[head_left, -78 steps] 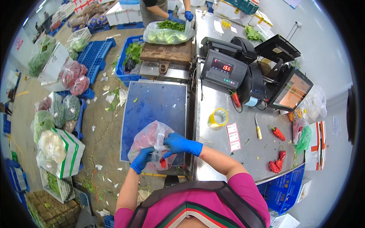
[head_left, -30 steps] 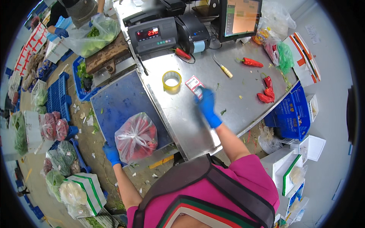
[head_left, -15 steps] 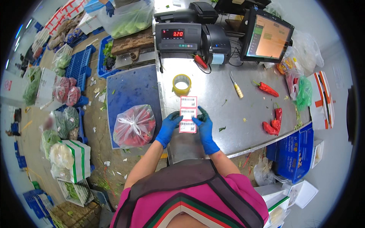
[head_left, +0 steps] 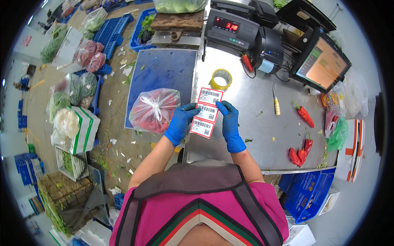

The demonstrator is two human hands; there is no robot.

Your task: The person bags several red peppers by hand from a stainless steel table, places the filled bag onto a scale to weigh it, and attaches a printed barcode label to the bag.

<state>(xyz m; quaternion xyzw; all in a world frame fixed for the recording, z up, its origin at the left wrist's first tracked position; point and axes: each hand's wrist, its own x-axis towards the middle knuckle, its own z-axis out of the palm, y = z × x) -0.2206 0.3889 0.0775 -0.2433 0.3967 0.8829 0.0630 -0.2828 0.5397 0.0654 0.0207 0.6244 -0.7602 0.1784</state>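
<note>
Counter [head_left: 264, 127] (metal, w/ scraps [head_left: 248, 140]) | L hand [head_left: 179, 123], R hand [head_left: 230, 125]: pinching label strip [head_left: 207, 114] | floor [head_left: 117, 96] littered

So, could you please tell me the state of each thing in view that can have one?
Label strip: three labels joined, printed side up
Left hand: gloved, gripping the strip's left edge
Right hand: gloved, gripping its right edge
Pepper bag: closed, top gathered and knotted
Scale display: lit
Monitor: switched on
Knife: blade bare, lying on the counter
Tape roll: lying flat

The steel table [head_left: 254, 139] (shiny) bears tape [head_left: 214, 83], knife [head_left: 276, 104], red peppers [head_left: 304, 115].
</note>
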